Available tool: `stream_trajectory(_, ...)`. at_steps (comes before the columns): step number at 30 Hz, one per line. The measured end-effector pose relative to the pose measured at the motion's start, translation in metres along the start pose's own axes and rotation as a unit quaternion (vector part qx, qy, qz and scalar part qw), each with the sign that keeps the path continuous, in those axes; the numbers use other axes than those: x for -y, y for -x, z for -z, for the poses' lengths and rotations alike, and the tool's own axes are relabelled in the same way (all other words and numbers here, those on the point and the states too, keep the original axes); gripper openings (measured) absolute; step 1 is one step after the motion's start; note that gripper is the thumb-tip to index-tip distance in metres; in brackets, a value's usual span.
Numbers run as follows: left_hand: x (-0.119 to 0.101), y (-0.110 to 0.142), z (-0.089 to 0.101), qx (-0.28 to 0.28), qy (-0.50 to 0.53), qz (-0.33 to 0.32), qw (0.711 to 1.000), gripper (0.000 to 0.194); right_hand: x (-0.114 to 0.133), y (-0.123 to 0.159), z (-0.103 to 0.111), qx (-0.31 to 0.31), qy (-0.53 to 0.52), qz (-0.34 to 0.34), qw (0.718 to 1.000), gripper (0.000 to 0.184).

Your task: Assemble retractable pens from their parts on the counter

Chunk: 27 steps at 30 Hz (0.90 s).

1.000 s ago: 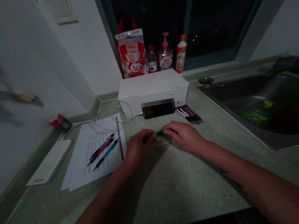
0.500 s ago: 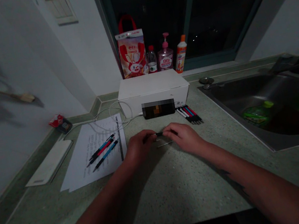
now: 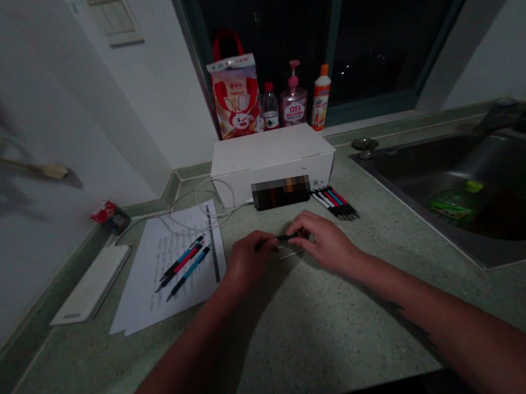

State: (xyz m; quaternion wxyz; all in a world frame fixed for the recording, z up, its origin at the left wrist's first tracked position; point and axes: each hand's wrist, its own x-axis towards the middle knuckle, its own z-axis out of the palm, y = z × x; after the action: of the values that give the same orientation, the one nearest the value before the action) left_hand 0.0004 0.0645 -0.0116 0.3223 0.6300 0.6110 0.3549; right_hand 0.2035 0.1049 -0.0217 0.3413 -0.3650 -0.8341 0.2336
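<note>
2 hands on 1 part. My left hand [image 3: 249, 256] is pinched shut, fingertips and thumb on the left end of a slim black pen part [image 3: 286, 238]. My right hand [image 3: 327, 240] is pinched on its other end. Part is roughly level, just above the counter [image 3: 279, 355], midway between hands; too small and dark to tell more.

1 thin pale rod [image 3: 291, 255] on the counter, just below the part, near the right fingers. 3 pens [image 3: 184, 261] side by side on at least 2 sheets of paper [image 3: 146, 313], to my left: 2 blue, 1 red. 1 bunch of pens [image 3: 337, 203] beyond my right hand, white, red and blue among them; exact count unclear.

Behind: 1 phone [image 3: 282, 199] leaning on 1 white box [image 3: 270, 149]. 3 bottles [image 3: 295, 107] and 1 bag [image 3: 237, 100] behind that. 1 sink [image 3: 421, 212], right.
</note>
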Motion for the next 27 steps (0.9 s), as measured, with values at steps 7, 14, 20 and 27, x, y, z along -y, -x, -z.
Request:
stream_trajectory(7,-0.0005,0.0012,-0.0031,-0.006,0.011,-0.002,1.000,0.015,0.0013,0.0011,-0.0021,0.057,-0.010,-0.089,0.994,0.019)
stream_trajectory(14,0.0046,0.0014,-0.0045,-0.011,0.005,-0.011,1.000,0.016,0.0015,0.0002,-0.0035,0.054,-0.020,-0.092,0.994,0.011)
stream_trajectory(20,0.0058,0.0017,-0.0053,-0.001,-0.003,-0.018,1.000,0.017,0.0018,0.0008,-0.0045,0.054,-0.034,-0.084,0.994,0.026)
stream_trajectory(27,0.0025,0.0027,-0.0055,0.004,-0.006,-0.019,1.000,0.018,0.0001,0.0006,-0.0057,0.055,-0.037,-0.080,0.995,0.013)
